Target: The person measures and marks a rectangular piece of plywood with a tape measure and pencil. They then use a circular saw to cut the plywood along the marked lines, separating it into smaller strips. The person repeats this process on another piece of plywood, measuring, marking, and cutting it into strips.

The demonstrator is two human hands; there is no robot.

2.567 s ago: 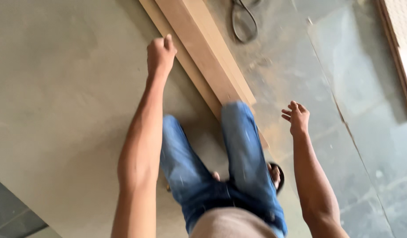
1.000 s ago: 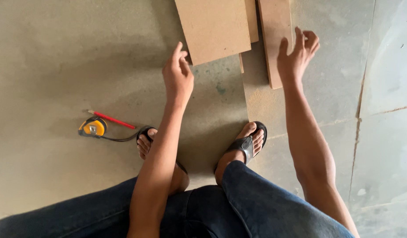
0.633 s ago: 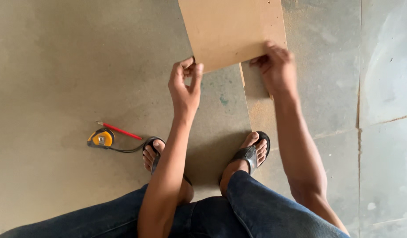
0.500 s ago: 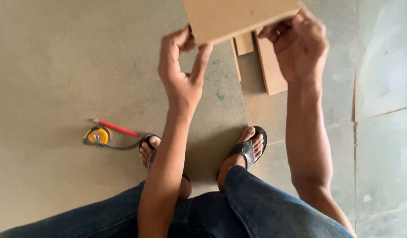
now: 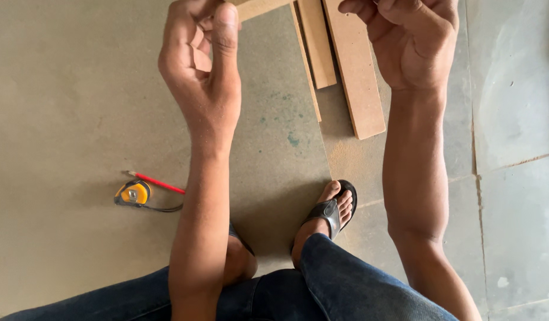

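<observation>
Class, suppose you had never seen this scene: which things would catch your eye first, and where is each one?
Two raised bare forearms fill the frame: the left hand pinches the corner of a brown board at the top edge, the right hand curls at upper right. Between them, narrow board strips lie on the floor. At left a yellow tape measure sits beside a red pencil, and a black sandal shows below centre.

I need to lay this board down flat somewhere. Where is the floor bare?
Widest bare patch: the big sheet left of the left hand, above the tape measure and red pencil. The grey tiles right of the right hand are bare too. Crowded: the offcut strips and around the feet.
</observation>
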